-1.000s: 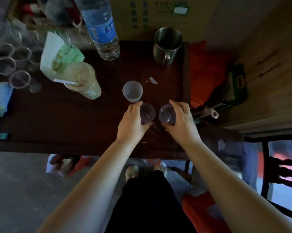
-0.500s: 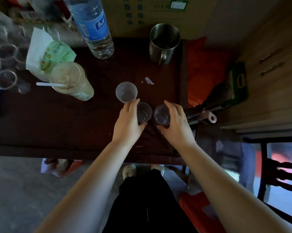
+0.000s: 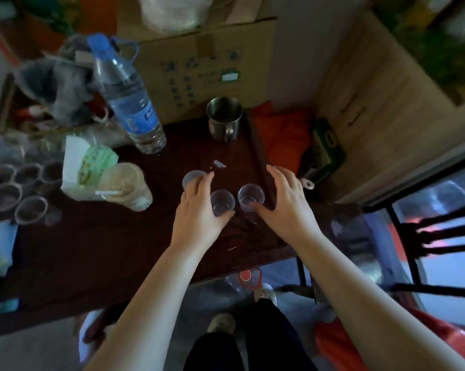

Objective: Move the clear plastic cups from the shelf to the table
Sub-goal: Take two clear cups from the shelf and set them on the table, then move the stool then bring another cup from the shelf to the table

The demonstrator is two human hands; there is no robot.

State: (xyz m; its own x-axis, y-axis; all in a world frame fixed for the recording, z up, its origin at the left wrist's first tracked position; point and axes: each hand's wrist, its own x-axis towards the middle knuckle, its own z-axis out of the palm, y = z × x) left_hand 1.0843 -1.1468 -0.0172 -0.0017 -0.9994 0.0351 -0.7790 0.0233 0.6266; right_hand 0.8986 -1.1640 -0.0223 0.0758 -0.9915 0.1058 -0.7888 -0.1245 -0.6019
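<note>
Two clear plastic cups stand upright side by side on the dark table [image 3: 97, 247] right in front of you, near its right edge: the left cup [image 3: 222, 202] and the right cup [image 3: 250, 197], just apart from each other. Your left hand [image 3: 199, 212] sits against the left cup, thumb curled round its near side and fingers spread loosely past its far side, so the cup is cradled rather than clamped. Those fingertips reach over a third cup [image 3: 192, 178], a frosted one standing just behind; whether they touch it you cannot tell. Your right hand [image 3: 284, 202] is opened out, fingers [image 3: 278, 178] splayed and apart, with only the thumb lying against the base of the right cup and the palm clear of it. Farther back on the table stand a steel mug [image 3: 224, 119], handle turned towards you, and a tall water bottle [image 3: 129, 100] with a blue cap. A lidded drink with a straw [image 3: 127, 187] lies tilted to the left, beside a green and white packet [image 3: 88, 167]. More clear cups [image 3: 17, 191] cluster at the far left edge, blurred. A cardboard box [image 3: 199, 68] rises behind the table.
</note>
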